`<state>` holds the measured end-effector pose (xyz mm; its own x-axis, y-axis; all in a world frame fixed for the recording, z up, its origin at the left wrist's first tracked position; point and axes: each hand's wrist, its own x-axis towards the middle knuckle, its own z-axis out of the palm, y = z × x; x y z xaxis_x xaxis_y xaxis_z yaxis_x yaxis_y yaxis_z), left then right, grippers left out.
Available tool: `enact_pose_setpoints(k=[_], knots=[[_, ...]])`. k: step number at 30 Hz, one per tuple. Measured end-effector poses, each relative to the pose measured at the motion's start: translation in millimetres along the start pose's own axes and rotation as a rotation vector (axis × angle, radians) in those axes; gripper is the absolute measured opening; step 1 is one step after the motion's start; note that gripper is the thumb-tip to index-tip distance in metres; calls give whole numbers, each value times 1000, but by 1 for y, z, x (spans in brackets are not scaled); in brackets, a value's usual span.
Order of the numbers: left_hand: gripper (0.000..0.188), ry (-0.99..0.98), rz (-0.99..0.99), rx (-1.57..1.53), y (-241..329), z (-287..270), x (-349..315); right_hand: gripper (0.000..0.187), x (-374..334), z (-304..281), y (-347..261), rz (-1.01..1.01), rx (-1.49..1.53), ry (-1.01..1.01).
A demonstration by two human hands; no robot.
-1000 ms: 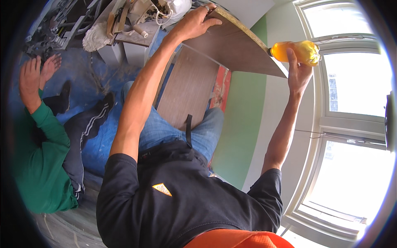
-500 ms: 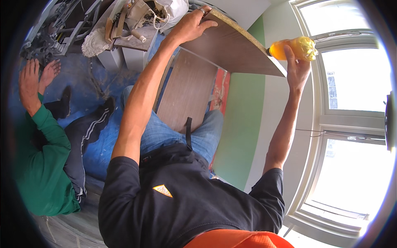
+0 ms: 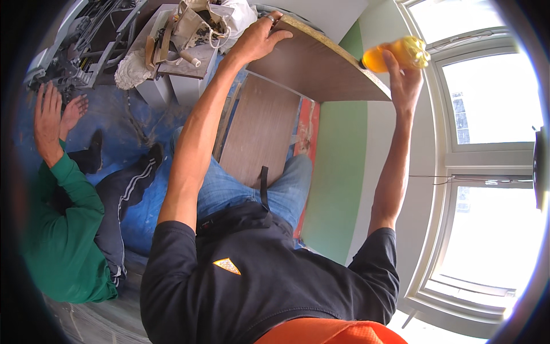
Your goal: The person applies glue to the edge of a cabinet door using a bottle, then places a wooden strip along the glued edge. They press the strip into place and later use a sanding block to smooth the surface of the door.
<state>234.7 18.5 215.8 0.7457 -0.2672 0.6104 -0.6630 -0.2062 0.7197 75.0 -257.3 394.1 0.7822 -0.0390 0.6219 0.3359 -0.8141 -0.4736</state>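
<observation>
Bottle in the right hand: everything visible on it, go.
The bottle looks like clear plastic, tinted yellow-orange, apparently by its contents, with a dark cap and a lobed, paler base. It lies sideways in the picture, cap to the left, base slightly higher. The right hand grips it, thumb across its side. Whether its cap touches the brown board is unclear.

We see an amber-yellow bottle [image 3: 395, 55] with a black cap [image 3: 362, 64], and a brown board [image 3: 321, 69] with a speckled tan edge [image 3: 326, 40]. We find a black shirt [image 3: 263, 286], blue jeans [image 3: 229, 189], a green wall band [image 3: 338, 155] and white-striped dark trousers [image 3: 109, 192].
</observation>
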Motion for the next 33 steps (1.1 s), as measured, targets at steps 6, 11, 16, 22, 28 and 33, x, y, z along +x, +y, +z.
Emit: enact_pose_setpoints(k=[6,11,16,22,28,33], knots=[[57,36,53,14,5,2,2,41,-7,-15,16,20,-66,81],[56,14,39,34,4,-2,2,45,10,31,-12,0,95,48],[54,-1,24,-16,8,-4,4,55,15,42,-30,48,134,-32],[47,15,58,-3,8,-2,4,47,2,6,-10,41,-26,25],[67,24,33,30,-3,3,8,47,8,31,-15,-8,143,29],[67,-10,-25,43,1,-2,8,48,29,59,-29,-12,96,-20]])
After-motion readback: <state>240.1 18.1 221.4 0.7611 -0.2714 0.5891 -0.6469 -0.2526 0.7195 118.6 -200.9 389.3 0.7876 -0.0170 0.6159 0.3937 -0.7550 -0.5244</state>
